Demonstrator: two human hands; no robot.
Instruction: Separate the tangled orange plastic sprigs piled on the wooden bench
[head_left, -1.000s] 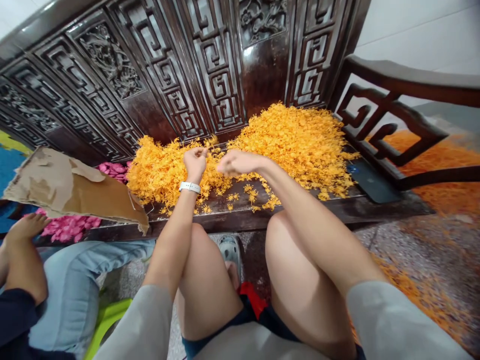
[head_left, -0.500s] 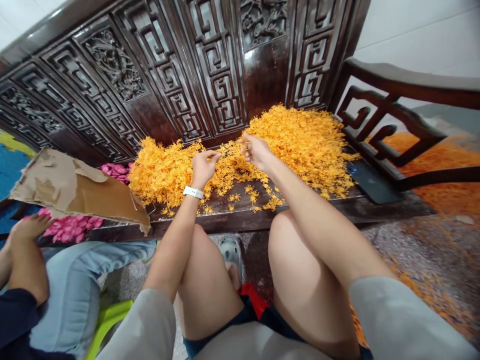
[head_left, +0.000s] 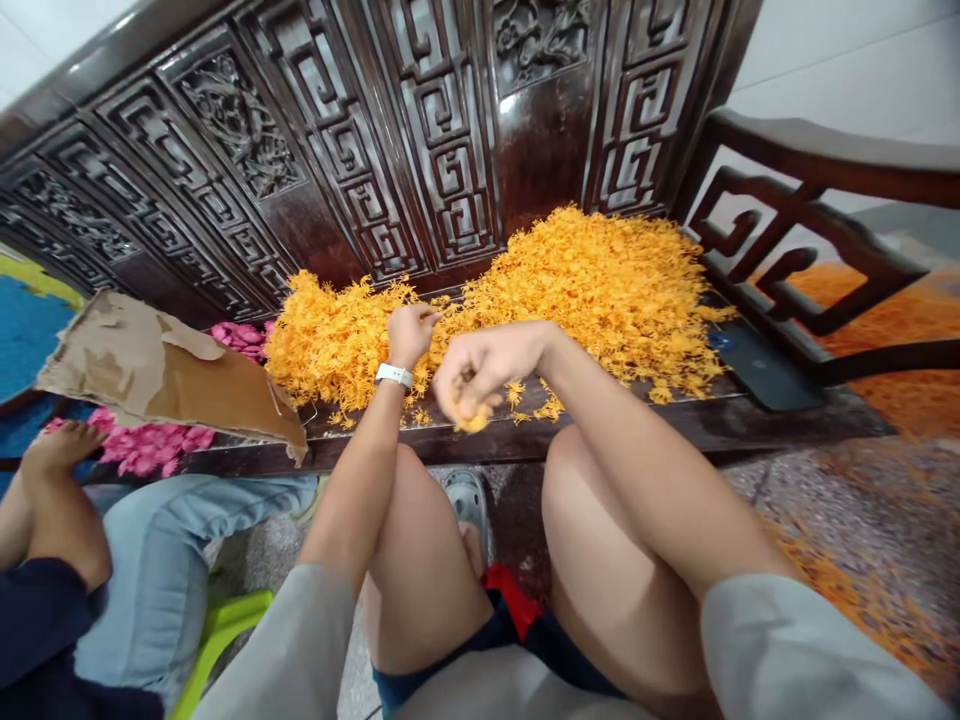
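A heap of small orange artificial flowers lies on the dark wooden bench, a smaller pile (head_left: 330, 335) to the left and a larger pile (head_left: 600, 290) to the right. My left hand (head_left: 410, 335), with a white band on its wrist, is at the right side of the smaller pile. Its fingertips are pinched together, and what lies between them is too small to make out. Nearer to me, over the bench's front edge, my right hand (head_left: 491, 365) bends downward, blurred. Its curled fingers hold an orange flower (head_left: 474, 415).
A torn cardboard piece (head_left: 172, 365) divides the orange pile from pink pieces (head_left: 154, 445) on the left. A co-worker's hand (head_left: 64, 445) rests near those. A dark phone (head_left: 769, 365) lies by the armrest (head_left: 817, 165). Orange bits litter the floor at right.
My right hand has moved from the gap between the piles down toward me and slightly left, an orange flower in its fingers. My left hand stays nearly in place, still pinched.
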